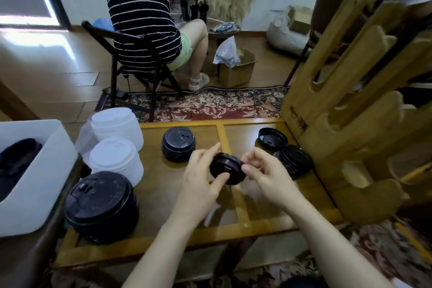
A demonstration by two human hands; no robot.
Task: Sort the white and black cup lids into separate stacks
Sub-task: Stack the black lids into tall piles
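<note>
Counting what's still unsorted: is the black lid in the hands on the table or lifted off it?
Lifted: the left hand and right hand pinch the black lid above the table.

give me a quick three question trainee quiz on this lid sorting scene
1. True or false: both hands grip the same black lid.
2. Which stack is nearest the camera? A) white stack B) big black stack C) single open lid
3. Fill in: the two white stacks sit toward the table's ____ side.

Key:
1. True: left hand and right hand both pinch it above the table.
2. B, the big black stack.
3. Left: near white stack, far white stack.
</note>
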